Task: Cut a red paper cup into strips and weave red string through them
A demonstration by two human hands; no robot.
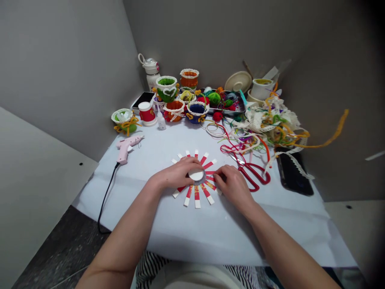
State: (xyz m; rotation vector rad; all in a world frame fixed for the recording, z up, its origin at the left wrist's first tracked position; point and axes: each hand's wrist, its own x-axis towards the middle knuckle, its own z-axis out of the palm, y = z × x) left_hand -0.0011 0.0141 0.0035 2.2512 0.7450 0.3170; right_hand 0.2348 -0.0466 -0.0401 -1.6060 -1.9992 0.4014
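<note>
A paper cup cut into strips (197,192) lies splayed like a sun on the white-covered table. Its strips are red with white tips, some with gold print, and grey yarn (201,181) runs around its round white base. My left hand (182,171) grips that base from the left, thumb and fingers on either side. At the right-hand strips, my right hand (230,181) is closed in a pinch; what sits between its fingertips is hidden. Red-handled scissors (254,172) lie just beyond my right hand.
A pink glue gun (128,147) with a black cord lies left. Decorated cups (197,112), a small glue bottle (161,120) and a tray (240,108) of yarn balls stand at the back. Tangled yarn and lace (279,124) and a black phone (293,172) are right.
</note>
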